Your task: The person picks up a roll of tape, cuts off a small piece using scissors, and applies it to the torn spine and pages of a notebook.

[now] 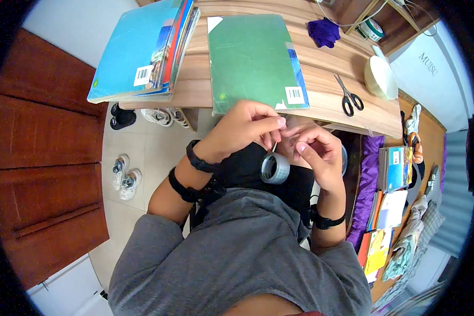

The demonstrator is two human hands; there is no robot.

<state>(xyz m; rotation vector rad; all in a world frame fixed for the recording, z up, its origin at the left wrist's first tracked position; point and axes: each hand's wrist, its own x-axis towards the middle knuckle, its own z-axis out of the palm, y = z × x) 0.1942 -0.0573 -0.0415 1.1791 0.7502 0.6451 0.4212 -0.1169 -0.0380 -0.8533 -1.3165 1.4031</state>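
A grey roll of tape point(275, 168) hangs close to my chest, below the table's front edge. My left hand point(242, 126) pinches the tape's thin free end between thumb and fingers just above the roll. My right hand point(317, 152) has its fingers curled at the roll's right side and touches the same strip. A green book point(250, 58) lies on the wooden table point(321, 79) right beyond my hands. Black bands circle both wrists.
A stack of books with a blue cover point(142, 50) overhangs the table's left end. Black scissors point(348, 97), a white bowl point(380, 78) and a purple cloth point(324, 31) lie to the right. Shoes point(125, 174) sit on the floor; more books point(392, 184) are piled at the right.
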